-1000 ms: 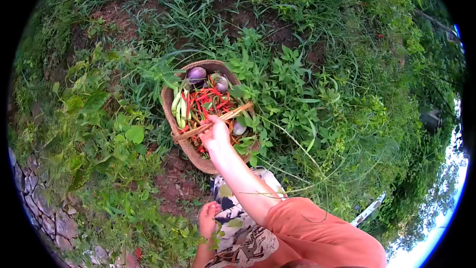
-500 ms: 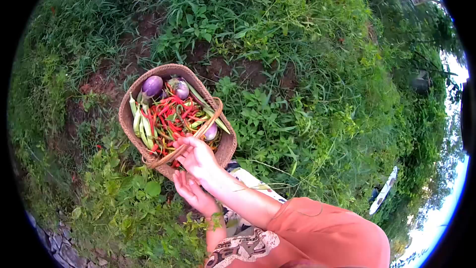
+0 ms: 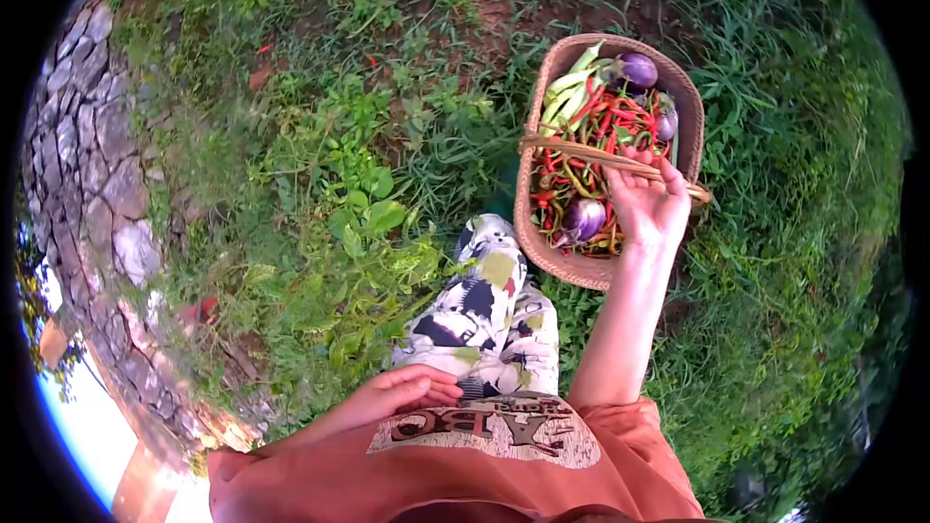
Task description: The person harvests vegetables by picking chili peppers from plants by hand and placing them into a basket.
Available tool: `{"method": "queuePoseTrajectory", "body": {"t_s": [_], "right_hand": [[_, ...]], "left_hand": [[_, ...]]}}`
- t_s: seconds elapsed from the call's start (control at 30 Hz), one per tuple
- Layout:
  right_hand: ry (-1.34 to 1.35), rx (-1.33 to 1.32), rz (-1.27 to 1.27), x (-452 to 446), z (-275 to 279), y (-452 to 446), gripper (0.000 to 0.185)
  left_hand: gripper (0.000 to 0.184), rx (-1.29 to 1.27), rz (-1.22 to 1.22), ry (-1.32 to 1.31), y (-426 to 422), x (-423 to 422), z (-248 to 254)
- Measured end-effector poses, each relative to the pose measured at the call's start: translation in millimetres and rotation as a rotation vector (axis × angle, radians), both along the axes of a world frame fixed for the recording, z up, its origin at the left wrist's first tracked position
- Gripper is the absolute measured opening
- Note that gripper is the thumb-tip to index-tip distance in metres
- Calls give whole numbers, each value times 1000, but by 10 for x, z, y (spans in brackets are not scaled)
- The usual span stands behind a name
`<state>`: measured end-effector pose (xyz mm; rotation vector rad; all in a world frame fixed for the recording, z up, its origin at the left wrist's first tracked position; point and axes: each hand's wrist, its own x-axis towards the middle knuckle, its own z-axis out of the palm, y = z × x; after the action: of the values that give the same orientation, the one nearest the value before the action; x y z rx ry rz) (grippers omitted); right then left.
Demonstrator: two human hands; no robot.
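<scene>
My right hand (image 3: 647, 205) is closed around the curved handle (image 3: 573, 146) of a woven basket (image 3: 524, 199), palm facing up. In the basket lie red chillies (image 3: 630, 116), some greenish ones among them. A dark purple eggplant (image 3: 635, 71) sits at the far end, a paler eggplant (image 3: 666, 123) beside it, and a purple-and-white eggplant (image 3: 584, 220) at the near end. Long pale green pods (image 3: 567, 97) line the left side. My left hand (image 3: 415, 389) rests near my waist by the patterned trousers (image 3: 475, 305), fingers loosely stretched and holding nothing visible.
Grass and leafy weeds (image 3: 363, 203) cover the ground, with patches of bare soil (image 3: 484, 10) beyond. A stone-paved strip (image 3: 102, 150) runs along the left. Small red spots lie in the grass.
The view has swung left, so the basket now appears at the right and the stone strip shows. My left hand has come away from beside the right one to my waist. My right hand stays on the handle.
</scene>
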<state>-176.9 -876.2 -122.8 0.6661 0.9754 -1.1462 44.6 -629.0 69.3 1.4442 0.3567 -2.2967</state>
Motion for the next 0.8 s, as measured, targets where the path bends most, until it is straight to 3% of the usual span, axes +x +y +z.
{"method": "queuePoseTrajectory", "body": {"t_s": [0.13,0.2,0.37,0.43,0.47,0.53,0.73,0.8], "right_hand": [[84,89,82,-45,67,-716,18],[151,71,121,-5,41,-1025,18],[145,144,68,189,-230,-1762,14],[181,143,94,272,-533,-1945,14],[220,140,109,347,-636,-2032,14],[217,211,114,414,-933,-2273,13],[95,96,187,713,-1713,-2823,23],[215,-12,308,875,-2116,-2969,32]], "left_hand": [[28,-18,309,-52,-78,446,292],[26,-37,120,3,87,849,197],[20,220,496,-107,479,1677,455],[23,145,476,-423,695,1855,343],[23,151,499,-419,646,1836,309],[19,145,689,-757,282,1857,296],[19,99,752,-982,-416,1553,17],[21,133,694,-1058,-686,1574,-77]]}}
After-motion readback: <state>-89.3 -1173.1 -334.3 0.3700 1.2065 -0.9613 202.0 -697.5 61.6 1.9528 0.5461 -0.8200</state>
